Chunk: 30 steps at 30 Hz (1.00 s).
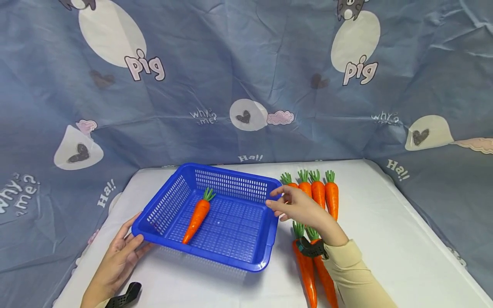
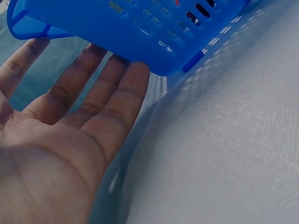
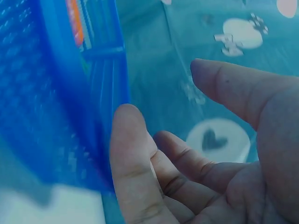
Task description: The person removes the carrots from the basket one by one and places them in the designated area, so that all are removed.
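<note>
A blue plastic basket with one orange carrot in it sits left of centre in the head view. My left hand holds its near-left corner, with a digit over the rim and other fingers beneath. In the left wrist view those fingers reach up against the basket's underside. My right hand hovers by the basket's right rim, thumb and index finger parted with nothing between them. In the right wrist view a fingertip lies right beside the rim; I cannot tell whether it touches.
Several carrots lie in a row behind my right hand. Two more carrots lie nearer, partly under the right wrist and sleeve. A white cloth covers the table, with a blue printed curtain behind and at the sides.
</note>
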Tool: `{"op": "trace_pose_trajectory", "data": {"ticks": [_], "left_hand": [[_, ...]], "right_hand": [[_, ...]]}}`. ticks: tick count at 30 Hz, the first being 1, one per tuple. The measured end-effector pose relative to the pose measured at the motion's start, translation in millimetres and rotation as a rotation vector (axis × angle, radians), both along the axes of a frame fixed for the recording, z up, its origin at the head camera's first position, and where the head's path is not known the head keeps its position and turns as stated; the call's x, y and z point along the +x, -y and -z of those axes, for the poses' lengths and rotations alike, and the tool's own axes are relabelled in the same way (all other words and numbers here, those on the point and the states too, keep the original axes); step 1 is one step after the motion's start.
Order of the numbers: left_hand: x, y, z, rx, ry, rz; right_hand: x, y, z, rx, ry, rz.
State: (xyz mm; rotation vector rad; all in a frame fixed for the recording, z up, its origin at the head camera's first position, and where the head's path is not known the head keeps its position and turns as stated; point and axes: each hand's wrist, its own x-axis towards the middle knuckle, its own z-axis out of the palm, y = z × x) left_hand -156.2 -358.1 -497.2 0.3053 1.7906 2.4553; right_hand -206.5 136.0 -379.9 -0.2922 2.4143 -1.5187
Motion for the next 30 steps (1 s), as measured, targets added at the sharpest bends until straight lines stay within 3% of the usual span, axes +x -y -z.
{"op": "trace_pose_trajectory", "data": {"ticks": [8,17,30], "left_hand": [[1.4,2.1,0.7,0.012,0.0,-0.003],[0.6,0.3,1.7,0.01,0.004,-0.007],[-1.5,0.1,0.5,0.012,0.003,0.003]], "right_hand": [[-19.6,58,-5.2,-0.009,0.02,-0.125],[-38.5,106,-4.7,-0.018,0.105,-0.179],[-61.5,154,22.9,-0.049,0.225,-0.141]]}}
